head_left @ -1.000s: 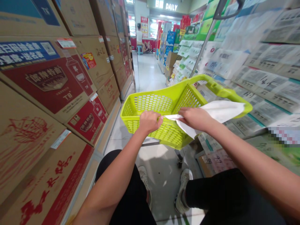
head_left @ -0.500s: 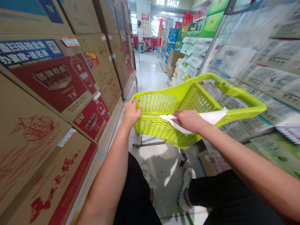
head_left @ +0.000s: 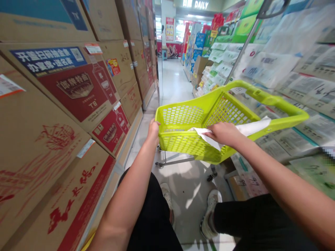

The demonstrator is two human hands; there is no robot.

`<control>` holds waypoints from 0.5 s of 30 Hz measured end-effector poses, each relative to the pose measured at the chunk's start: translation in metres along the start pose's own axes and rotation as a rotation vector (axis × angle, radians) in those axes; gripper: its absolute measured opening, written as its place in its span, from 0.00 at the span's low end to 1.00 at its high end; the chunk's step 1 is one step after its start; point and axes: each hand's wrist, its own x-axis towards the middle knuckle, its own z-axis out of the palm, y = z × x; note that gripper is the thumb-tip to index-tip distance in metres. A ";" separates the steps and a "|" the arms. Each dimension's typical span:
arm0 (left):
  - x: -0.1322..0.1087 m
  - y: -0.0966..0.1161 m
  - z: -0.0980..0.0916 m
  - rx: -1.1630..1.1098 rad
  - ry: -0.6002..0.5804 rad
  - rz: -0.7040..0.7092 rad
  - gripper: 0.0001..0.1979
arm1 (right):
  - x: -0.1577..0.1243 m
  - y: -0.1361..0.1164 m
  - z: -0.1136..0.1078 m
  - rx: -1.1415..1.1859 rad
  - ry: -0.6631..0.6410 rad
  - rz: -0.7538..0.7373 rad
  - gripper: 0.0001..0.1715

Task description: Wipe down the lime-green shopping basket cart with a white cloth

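Note:
A lime-green shopping cart [head_left: 180, 137] with a latticed basket stands crosswise in front of me, its handle [head_left: 293, 116] to the right. My left hand [head_left: 153, 131] is closed around the basket's narrow left end, with most fingers hidden from view. On the near rim, my right hand [head_left: 223, 133] is closed on a white cloth [head_left: 252, 128]. The cloth drapes over the rim on both sides of that hand, and one corner hangs down the basket's outer side.
Stacked cardboard cartons [head_left: 78, 87] line the left side. Packaged goods with handwritten prices fill the sloping right-hand display [head_left: 282, 94]. My shoes [head_left: 209, 212] are on the tiled floor [head_left: 183, 202] just behind the cart. Farther down the aisle are colourful boxes [head_left: 199, 45] and a stool [head_left: 164, 53].
My left hand has shifted from the top corner of the basket to lower around its end. The cart and right hand appear farther right as the view turns slightly left.

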 end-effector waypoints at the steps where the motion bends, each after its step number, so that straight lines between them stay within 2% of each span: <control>1: -0.005 -0.001 0.005 -0.021 0.004 -0.036 0.22 | 0.005 -0.004 0.002 0.014 0.005 -0.010 0.33; 5: -0.023 0.001 0.025 -0.135 0.038 -0.169 0.27 | 0.022 -0.021 0.002 0.048 0.009 -0.033 0.35; 11: -0.035 0.001 0.043 -0.179 0.011 -0.186 0.36 | 0.042 -0.045 0.005 0.132 0.048 -0.121 0.35; 15: -0.038 0.000 0.050 -0.269 -0.060 -0.177 0.32 | 0.050 -0.066 0.011 0.168 0.131 -0.154 0.35</control>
